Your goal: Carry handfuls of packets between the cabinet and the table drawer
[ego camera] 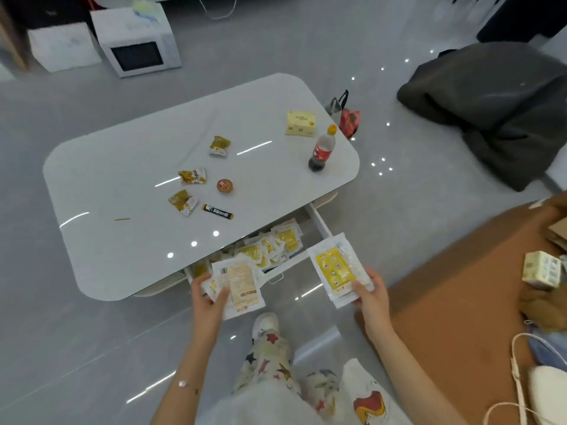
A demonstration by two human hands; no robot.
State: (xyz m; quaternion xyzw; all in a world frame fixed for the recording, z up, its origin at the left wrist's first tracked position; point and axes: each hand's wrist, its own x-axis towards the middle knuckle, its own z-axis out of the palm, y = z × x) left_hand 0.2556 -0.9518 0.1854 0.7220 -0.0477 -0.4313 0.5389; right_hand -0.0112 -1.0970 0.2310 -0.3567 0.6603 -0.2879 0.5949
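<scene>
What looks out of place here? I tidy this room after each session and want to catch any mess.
Nothing is spilled or broken. The drawer under the white table stands open, its yellow packets heaped loosely. Small snack packs lie scattered on the tabletop. The cola bottle stands upright, capped.

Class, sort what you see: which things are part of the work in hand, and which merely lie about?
In hand: left hand, right hand, left packets, right packets, drawer.
Lying about: bottle, yellow box, microwave, black sachet.
</scene>
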